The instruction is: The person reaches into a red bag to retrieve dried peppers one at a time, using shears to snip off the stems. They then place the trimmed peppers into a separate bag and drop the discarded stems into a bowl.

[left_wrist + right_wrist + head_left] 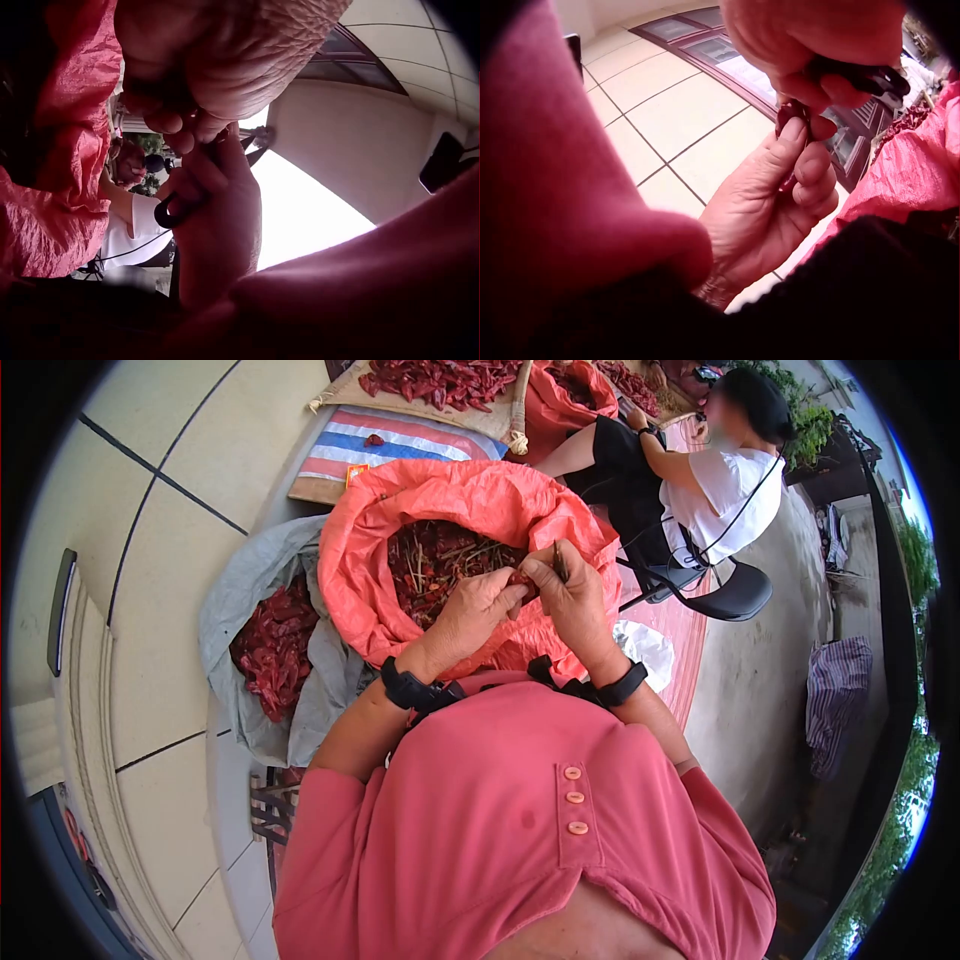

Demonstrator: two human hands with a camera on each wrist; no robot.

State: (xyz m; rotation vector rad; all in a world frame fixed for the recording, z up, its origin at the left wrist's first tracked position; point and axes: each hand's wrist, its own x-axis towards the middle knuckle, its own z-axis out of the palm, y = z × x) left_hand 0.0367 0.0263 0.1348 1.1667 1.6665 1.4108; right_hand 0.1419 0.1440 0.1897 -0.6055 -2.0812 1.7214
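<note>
My left hand (478, 608) pinches a dried red chili pepper (786, 120) between thumb and curled fingers, over the near rim of a red woven sack (350, 525). Close against it, my right hand (578, 598) grips a small pair of scissors with black handles (862, 81). The scissor blades (257, 155) jut out past the fingers in the left wrist view. Both hands meet at the chili, fingertips almost together. Inside the sack lie chili pieces and pale stems (440, 565).
At the left a grey sack (225, 575) holds red chilies (278, 650). More chilies (440, 382) lie on a board at the back, beside a striped sheet (350, 440). Another person (725, 500) sits on a black folding chair (735, 592) at the right.
</note>
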